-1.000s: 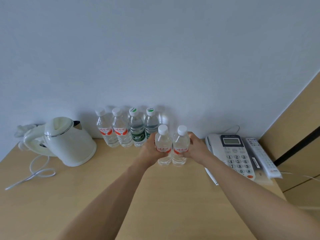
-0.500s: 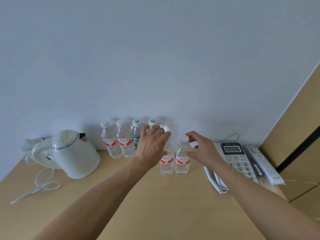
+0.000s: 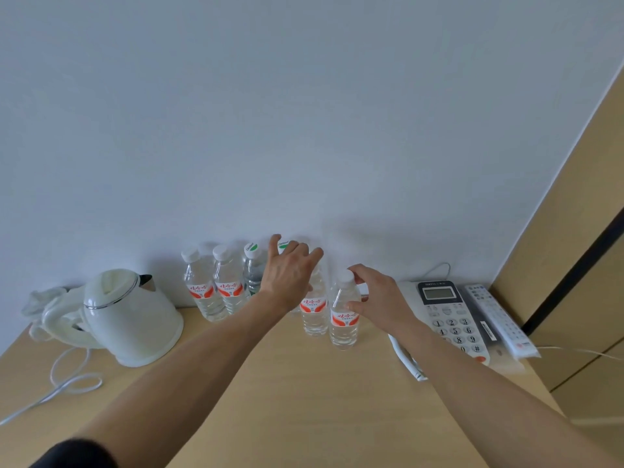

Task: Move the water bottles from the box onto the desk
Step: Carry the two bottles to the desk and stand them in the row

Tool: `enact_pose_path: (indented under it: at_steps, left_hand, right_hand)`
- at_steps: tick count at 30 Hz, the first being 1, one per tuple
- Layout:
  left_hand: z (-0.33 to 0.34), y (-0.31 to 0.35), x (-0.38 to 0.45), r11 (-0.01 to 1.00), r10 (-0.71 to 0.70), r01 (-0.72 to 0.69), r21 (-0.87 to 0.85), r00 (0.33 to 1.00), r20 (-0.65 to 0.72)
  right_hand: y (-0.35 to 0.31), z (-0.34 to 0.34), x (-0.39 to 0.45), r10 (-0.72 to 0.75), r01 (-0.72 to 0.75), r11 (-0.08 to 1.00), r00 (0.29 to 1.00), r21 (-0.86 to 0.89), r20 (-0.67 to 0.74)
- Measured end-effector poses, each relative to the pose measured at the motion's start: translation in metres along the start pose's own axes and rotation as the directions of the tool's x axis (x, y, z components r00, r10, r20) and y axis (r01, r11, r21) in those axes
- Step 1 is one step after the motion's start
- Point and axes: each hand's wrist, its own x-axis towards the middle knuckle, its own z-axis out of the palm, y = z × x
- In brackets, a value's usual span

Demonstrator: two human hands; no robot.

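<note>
1. My left grip (image 3: pixel 290 275) is spread loose above the inner of the two front bottles (image 3: pixel 314 309); its fingers are fairly straight, fanned toward 12 o'clock, and hold nothing. The palm hides that bottle's cap, so I cannot tell whether it touches it
2. My right grip (image 3: pixel 374 295) is half open, thumb and forefinger curved either side of the outer front bottle (image 3: pixel 343 315), near its white cap and shoulder; I cannot tell whether they touch it
3. Against the frame a second ago, both grips have let go of the bottle bodies they were clasping and have risen to cap height; the two bottles now stand on their own
4. The two front bottles are clear, upright, with red and white labels, side by side and just touching on the wooden surface (image 3: pixel 304 400), at about 12 o'clock from me
5. Behind them at 11 o'clock, a row against the wall: two red-label bottles (image 3: pixel 216 288) and a green-cap bottle (image 3: pixel 254 268); another green cap (image 3: pixel 283 244) peeps past my left fingers
6. At 9 o'clock sits a white kettle (image 3: pixel 131 319); at 3 o'clock a desk phone (image 3: pixel 449 315), a remote (image 3: pixel 496 319) just beside it
</note>
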Motion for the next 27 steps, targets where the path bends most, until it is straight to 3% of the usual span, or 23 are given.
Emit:
enact_pose_path:
  at_steps: [16, 27]
  left_hand:
    - [0.004, 0.000, 0.050, 0.995, -0.081, 0.078, 0.059, 0.996, 0.046]
    - [0.010, -0.013, 0.028, 0.997, 0.068, -0.070, -0.017, 0.993, -0.094]
  right_hand:
    - [0.001, 0.003, 0.000, 0.032, -0.032, 0.999, 0.999, -0.002, -0.011]
    - [-0.003, 0.005, 0.004, -0.001, -0.001, 0.999, 0.999, -0.044, -0.043]
